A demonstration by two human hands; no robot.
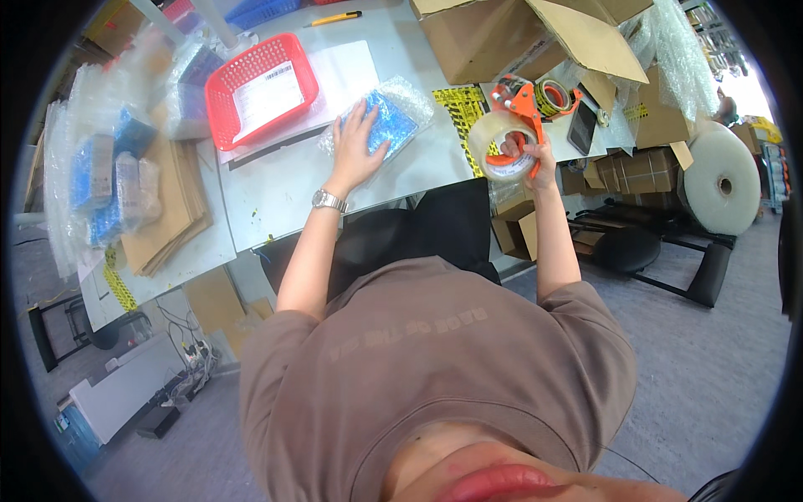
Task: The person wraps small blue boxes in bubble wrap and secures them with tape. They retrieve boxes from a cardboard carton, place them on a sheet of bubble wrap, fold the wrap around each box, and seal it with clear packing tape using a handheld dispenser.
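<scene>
My left hand (356,144) lies with its fingers spread on a blue package (396,120) loosely wrapped in bubble wrap (416,94), pressing it to the white table. At the table's front edge, my right hand (540,161) grips an orange tape dispenser (523,102), held up off the surface. A large roll of transparent tape (483,149) is mounted on it. Just left of the wrapped package stands a red perforated basket (219,107) with a white printed sheet (269,94) inside.
Bubble-wrapped blue packages (92,171) and flat brown cardboard (171,219) crowd the left side. An open carton (477,42) stands at the back right. Near the right edge lie a phone (582,132) and another tape dispenser (555,99). A yellow cutter (336,18) lies at the back.
</scene>
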